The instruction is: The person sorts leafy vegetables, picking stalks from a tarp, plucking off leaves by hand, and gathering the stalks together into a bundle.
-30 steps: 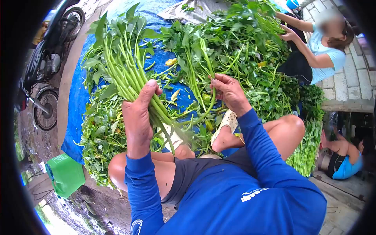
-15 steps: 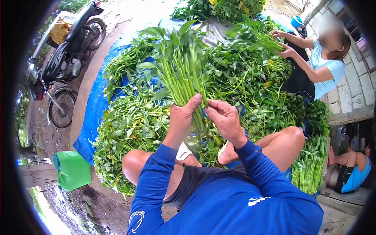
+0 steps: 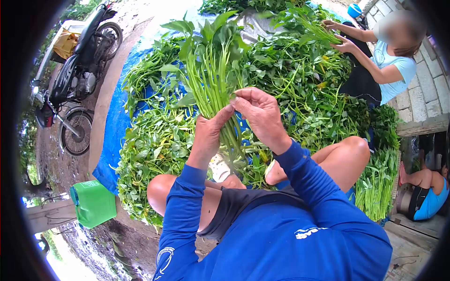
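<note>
An upright bunch of water spinach [image 3: 206, 77], with long green stems and leafy tops, is in front of me. Wrapped round its lower stems is my left hand [image 3: 208, 136], thumb across the front; the cut ends stick out below. My right hand [image 3: 262, 114] is at the bunch's right side, thumb and fingertips pinched together against the stems. Whatever lies in that pinch is too small to make out. Loose water spinach [image 3: 154, 145] is heaped around my crossed legs on a blue tarp [image 3: 110, 152].
Opposite me at right, a co-worker [image 3: 391, 70] holds another bunch of greens [image 3: 318, 30]. Stacked bundles [image 3: 372, 196] lie by my right knee. A green plastic container [image 3: 93, 203] and a motorcycle [image 3: 82, 79] stand at left. Another person [image 3: 429, 194] is at far right.
My right hand has moved up along the bunch, from the lower stems to beside my left thumb and higher. The bunch, still in my left hand, has shifted slightly left and up.
</note>
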The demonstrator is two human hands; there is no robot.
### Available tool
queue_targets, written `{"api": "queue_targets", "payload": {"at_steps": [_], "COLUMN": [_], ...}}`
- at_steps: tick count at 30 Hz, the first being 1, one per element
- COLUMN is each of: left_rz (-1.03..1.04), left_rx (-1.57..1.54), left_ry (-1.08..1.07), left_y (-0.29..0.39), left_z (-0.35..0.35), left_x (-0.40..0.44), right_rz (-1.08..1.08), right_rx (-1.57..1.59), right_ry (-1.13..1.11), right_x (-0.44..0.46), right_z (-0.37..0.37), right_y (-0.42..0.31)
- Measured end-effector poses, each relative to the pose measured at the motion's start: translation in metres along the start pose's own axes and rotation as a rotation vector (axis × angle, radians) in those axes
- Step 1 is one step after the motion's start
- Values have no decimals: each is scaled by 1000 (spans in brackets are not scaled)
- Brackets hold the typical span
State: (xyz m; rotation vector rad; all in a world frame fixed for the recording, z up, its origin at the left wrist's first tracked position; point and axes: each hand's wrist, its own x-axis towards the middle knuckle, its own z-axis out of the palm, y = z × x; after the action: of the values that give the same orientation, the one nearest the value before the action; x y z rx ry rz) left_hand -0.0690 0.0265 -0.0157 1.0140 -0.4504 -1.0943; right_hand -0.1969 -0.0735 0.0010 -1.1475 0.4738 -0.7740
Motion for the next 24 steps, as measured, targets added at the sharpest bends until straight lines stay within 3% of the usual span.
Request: {"api": "queue_targets", "payload": {"at_steps": [4,7,11,12,15,16,19,24], "left_rz": [-53,-90,-80,-47,-43,-62,-155,-147], "left_rx": [-10,-15,-21,-11,-25,-5,-79,-154], "left_ry": [61,114,2,-5,-73,-12,-62,-71], "left_y": [-2,2,1,-1,-5,-6,-1,3], "left_z": [-13,-23,-19,-13,-15,-14,-27,-34], "left_x": [0,0,-4,-4,-5,-5,-4,2], "right_rz": [1,144,71,214,150,168,-77,18], "right_rx": [152,-18,-251,-122,63,-21,208,219], "right_ry": [35,12,86,22,30,93,109,-233], "right_x": [-25,-40,-6,0,3,-3,-28,-87], "right_z": [3,4,3,3,6,6,14,7], "right_y": [-8,-17,-4,-13,1,-2,-7,-18]}}
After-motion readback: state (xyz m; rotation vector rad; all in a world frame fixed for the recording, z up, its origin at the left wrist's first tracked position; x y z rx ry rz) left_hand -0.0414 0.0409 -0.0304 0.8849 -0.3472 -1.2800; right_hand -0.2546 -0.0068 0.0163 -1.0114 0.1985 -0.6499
